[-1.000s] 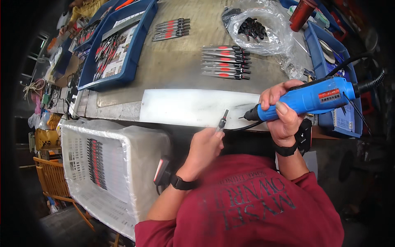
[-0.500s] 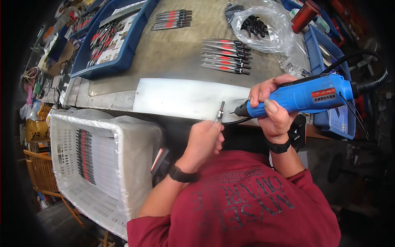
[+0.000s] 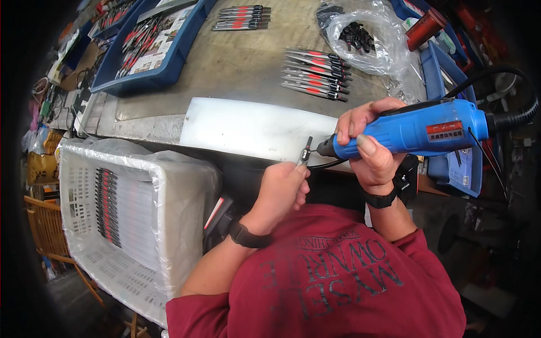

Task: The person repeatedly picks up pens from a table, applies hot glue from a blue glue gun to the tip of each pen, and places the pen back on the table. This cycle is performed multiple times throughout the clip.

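My left hand (image 3: 283, 190) is closed round a slim grey pen-like tool (image 3: 305, 153), whose black end sticks up past my thumb. Wrapped round the front of a blue electric screwdriver (image 3: 414, 130) is my right hand (image 3: 373, 147). The screwdriver lies level, its bit pointing left at the black fitting of the pen-like tool; the bit's tip appears to meet it there. Both hands are over the near edge of a white board (image 3: 248, 128). The lower part of the pen-like tool is hidden inside my left fist.
Beyond the board lies a row of grey-and-red pen-like tools (image 3: 315, 75), with another group (image 3: 241, 18) farther back. A clear bag of black parts (image 3: 389, 53) stands behind. Blue trays (image 3: 176, 67) flank the bench. At left, a plastic-lined white crate (image 3: 160, 225) holds stacked tools.
The screwdriver has moved slightly left and the pen-like tool slightly right, closing the gap between the bit and the tool's fitting. The whole view has shifted a little.
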Demonstrator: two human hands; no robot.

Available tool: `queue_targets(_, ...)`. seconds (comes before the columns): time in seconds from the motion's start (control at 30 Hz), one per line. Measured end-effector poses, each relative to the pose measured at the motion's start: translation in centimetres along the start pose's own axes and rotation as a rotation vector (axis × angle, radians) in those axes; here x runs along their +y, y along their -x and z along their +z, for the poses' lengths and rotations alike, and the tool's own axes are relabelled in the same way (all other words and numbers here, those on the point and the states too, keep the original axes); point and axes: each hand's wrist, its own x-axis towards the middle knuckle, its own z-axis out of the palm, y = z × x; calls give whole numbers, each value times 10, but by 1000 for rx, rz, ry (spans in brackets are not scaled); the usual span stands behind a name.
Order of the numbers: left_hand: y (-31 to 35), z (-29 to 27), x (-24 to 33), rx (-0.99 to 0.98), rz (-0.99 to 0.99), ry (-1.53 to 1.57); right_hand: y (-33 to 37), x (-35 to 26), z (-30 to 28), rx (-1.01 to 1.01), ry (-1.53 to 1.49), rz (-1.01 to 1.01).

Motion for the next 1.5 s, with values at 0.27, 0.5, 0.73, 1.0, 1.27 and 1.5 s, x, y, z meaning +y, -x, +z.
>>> queue_targets(0.27,1,1,1,-1,12,-37,0,1,1,7,19,15)
queue_targets(0.5,1,1,2,3,8,-42,1,2,0,-23,93,16)
queue_targets(0.73,1,1,2,2,3,-23,-2,7,3,-163,368,-4)
queue_targets(1.0,-2,3,-1,26,-4,-10,-17,7,18,-255,459,180)
queue_targets(1.27,-1,1,-4,21,60,-6,-10,10,22,-215,336,118)
queue_targets(1.5,0,2,-2,31,28,-67,-9,0,14,-196,231,74)
